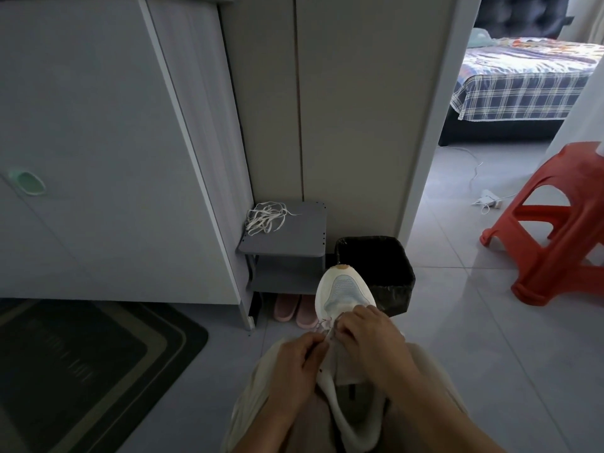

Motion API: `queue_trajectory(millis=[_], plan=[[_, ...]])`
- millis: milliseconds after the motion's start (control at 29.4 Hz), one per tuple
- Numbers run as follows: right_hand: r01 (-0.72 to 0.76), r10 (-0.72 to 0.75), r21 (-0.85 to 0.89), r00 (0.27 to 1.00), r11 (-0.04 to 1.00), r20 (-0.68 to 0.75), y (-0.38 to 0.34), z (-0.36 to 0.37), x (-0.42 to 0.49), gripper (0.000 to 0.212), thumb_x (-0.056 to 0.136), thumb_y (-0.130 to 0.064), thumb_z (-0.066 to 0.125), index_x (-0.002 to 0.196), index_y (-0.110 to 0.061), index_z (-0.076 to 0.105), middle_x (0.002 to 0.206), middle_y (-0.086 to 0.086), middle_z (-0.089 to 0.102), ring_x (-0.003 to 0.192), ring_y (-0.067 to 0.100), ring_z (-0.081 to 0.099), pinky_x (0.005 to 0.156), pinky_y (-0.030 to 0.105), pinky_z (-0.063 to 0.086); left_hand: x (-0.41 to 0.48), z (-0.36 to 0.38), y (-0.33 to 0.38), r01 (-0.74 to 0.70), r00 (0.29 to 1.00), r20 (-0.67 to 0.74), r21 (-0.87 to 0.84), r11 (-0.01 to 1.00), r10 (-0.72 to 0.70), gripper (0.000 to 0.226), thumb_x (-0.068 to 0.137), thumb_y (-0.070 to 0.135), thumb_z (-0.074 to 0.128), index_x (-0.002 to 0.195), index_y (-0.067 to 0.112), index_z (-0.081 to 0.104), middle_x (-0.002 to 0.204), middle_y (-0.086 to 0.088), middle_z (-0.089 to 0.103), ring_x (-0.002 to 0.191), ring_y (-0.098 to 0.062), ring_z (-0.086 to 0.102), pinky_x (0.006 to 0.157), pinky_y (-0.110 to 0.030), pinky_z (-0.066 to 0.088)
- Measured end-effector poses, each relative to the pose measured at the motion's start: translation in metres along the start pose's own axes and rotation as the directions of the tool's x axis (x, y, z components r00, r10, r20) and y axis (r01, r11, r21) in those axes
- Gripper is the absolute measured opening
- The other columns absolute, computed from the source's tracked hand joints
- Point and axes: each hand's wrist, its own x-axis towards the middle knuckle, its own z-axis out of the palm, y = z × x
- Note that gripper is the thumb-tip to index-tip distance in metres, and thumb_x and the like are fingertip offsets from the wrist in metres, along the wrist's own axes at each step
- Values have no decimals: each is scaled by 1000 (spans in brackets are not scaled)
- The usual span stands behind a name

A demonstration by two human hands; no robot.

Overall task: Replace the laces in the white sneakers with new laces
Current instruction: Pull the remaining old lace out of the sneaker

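**Both hands at the eyelets of one sneaker**

At the far left I see a dark doormat (pixel 81 364) on the floor, its rear edge against a white cabinet (pixel 98 158). Right of the cabinet a small grey shelf rack (pixel 294 238) stands in the corner by the wall. A tangle of loose laces (pixel 266 217) lies at the left rear corner of its top board, and a pair of pink slippers (pixel 295 307) sits on the floor beneath its lowest board.

In the middle, my view looks down on the white sneaker (pixel 343 292). It rests on the person's lap with its toe pointing away, in front of a black bin (pixel 376 269) that stands just right of the rack. The left hand (pixel 294 364) has its fingers curled, thumb and forefinger pinching the lace (pixel 327 326) on the left of the eyelet row. The right hand (pixel 369 338) comes over the top of the shoe, its fingers bent down and closed on the same lace at the eyelets. The two hands nearly touch.

Further right, a red plastic stool (pixel 552 223) stands on the tiles. Behind it, through the doorway, a white cable (pixel 487 197) lies on the floor before a bed (pixel 523 80) with a checked cover.
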Motion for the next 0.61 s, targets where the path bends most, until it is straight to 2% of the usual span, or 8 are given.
queue_trajectory(millis=[68, 170, 238, 306, 408, 476, 544, 613], plan=[[-9, 3, 123, 999, 992, 47, 8, -9, 0, 10, 88, -20, 58, 85, -15, 66, 89, -6, 60, 84, 6, 53, 81, 17, 46, 2, -2, 4, 55, 998, -10, -30, 998, -55, 17, 94, 16, 51, 83, 26, 59, 66, 16, 59, 69, 16, 55, 63, -3, 38], [41, -45, 204, 999, 978, 15, 16, -24, -4, 8, 89, -20, 59, 88, -16, 66, 87, -15, 53, 80, -3, 49, 75, 5, 37, 10, 5, 3, 121, 991, -51, -104, 987, -127, 20, 94, 18, 51, 81, 32, 57, 76, 15, 60, 68, 8, 54, 62, -2, 38], [8, -24, 228, 998, 974, 66, 23, -38, -8, 6, 87, -18, 61, 82, -20, 64, 83, -14, 54, 74, -2, 51, 71, 7, 40, 15, 12, -1, 123, 986, -104, -85, 989, -131, 17, 94, 16, 51, 83, 28, 58, 77, 16, 58, 71, 6, 52, 62, -3, 38], [-100, 97, 300, 995, 949, 27, 43, -57, -19, 22, 84, -10, 64, 73, -28, 57, 77, -11, 57, 73, 2, 56, 67, 9, 42, 17, 16, -5, 112, 981, -152, -64, 992, -121, 11, 93, 17, 51, 88, 20, 60, 76, 14, 57, 72, 5, 51, 61, -4, 37], [-220, 279, 403, 956, 888, -93, 80, -76, -47, 19, 82, -4, 63, 76, -22, 58, 73, -5, 61, 80, 4, 57, 67, 9, 44, 17, 20, -7, 63, 988, -143, -27, 998, -66, 13, 94, 20, 51, 92, 17, 64, 77, 14, 59, 73, 2, 54, 63, -8, 39], [-305, 370, 434, 926, 848, -72, 87, -68, -62, 17, 84, -3, 62, 76, -18, 59, 72, -3, 62, 79, 5, 57, 65, 8, 44, 16, 23, -7, 41, 989, -140, 10, 999, -39, 13, 94, 22, 51, 88, 21, 62, 75, 15, 59, 72, 1, 55, 61, -9, 39], [-338, 394, 418, 918, 843, -53, 82, -48, -67, 22, 85, -3, 61, 74, -22, 57, 75, -4, 61, 75, 8, 56, 64, 7, 42, 13, 24, -6, 44, 982, -186, 23, 999, -39, 11, 94, 21, 50, 86, 22, 58, 72, 15, 56, 69, 2, 52, 59, -8, 37], [-337, 363, 371, 932, 865, 0, 70, -32, -65, 21, 88, -9, 59, 78, -27, 54, 87, -4, 59, 76, 9, 54, 66, 8, 40, 7, 24, -6, 39, 977, -210, 11, 999, -36, 10, 95, 19, 49, 87, 20, 55, 71, 15, 54, 66, 2, 50, 57, -9, 36]])
